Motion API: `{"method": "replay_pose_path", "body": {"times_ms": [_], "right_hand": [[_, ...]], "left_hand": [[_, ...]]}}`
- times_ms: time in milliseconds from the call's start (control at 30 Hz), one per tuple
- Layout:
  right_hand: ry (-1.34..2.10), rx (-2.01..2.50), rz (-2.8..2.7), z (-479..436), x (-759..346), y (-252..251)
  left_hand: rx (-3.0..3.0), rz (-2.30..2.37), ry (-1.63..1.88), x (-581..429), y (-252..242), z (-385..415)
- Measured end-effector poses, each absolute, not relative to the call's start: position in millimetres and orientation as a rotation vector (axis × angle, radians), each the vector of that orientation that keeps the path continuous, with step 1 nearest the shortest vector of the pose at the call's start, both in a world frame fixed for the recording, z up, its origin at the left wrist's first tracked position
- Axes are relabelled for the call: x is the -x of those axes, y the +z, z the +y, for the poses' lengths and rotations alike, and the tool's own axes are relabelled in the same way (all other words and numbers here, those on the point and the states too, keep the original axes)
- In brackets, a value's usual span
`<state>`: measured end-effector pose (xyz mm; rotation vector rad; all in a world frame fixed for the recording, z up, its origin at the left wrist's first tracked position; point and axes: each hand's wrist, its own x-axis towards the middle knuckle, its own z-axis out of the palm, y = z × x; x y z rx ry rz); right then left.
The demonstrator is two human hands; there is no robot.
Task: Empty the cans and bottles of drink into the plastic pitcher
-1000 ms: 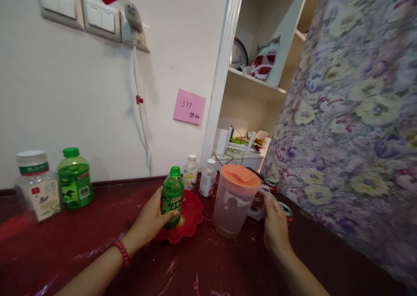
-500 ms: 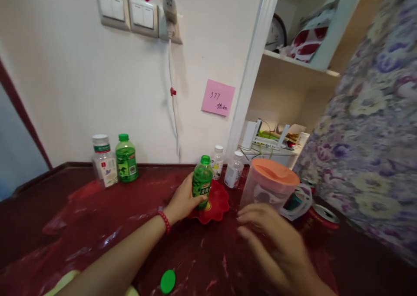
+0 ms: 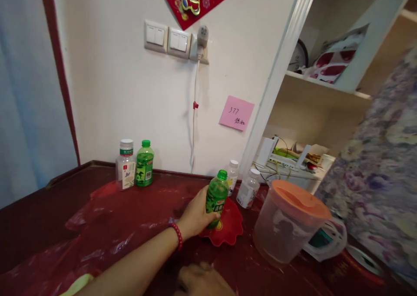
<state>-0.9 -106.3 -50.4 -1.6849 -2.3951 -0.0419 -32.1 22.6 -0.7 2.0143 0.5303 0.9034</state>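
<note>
Item: green plastic drink bottle [image 3: 216, 199], dark printed label, short neck. Location: over the red scalloped plate [image 3: 233, 227] on the table; from where I stand, I cannot tell whether the base rests on it or hangs just above.

Grip: left hand [image 3: 196, 217], red bead bracelet [image 3: 178, 235] at the wrist, wrapped about the bottle's lower body, thumb across the front. Right hand [image 3: 201, 281]: low before the table edge, blurred; whether it holds anything, I cannot tell.

Handling, as judged: thin-walled, springy, liable to dent under a hard squeeze; smooth, slippery if wet; unlikely to shatter. Contents uncertain behind the tint, so weight too; light if drained, bottom-heavy if full. Best hold: round the labelled body, near mid-height, moderate pressure; the neck serves for steadying only.

Adjacent: two small white-capped bottles [image 3: 249, 189], just behind the plate; translucent pitcher [image 3: 275, 228] with orange lid [image 3: 301, 202], to the right, apart from the plate.
</note>
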Motion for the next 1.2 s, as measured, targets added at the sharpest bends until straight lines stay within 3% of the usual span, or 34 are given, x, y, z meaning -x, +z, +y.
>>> {"method": "replay_pose_path", "body": {"times_ms": [167, 300, 567, 1200], "right_hand": [[0.123, 1.381, -2.105, -119, -51, 54], [-0.243, 1.23, -1.726, -101, -97, 111], [-0.177, 1.298, -1.624, -43, -123, 91], [-0.196, 1.312, -1.535, -41, -128, 69]], "left_hand": [[-1.988, 0.49, 0.899, 33, -2, 22], [-1.996, 0.475, 0.931, 35, -2, 21], [-1.986, 0.601, 0.904, 36, -2, 18], [-1.977, 0.599, 0.887, 36, -1, 15]]}}
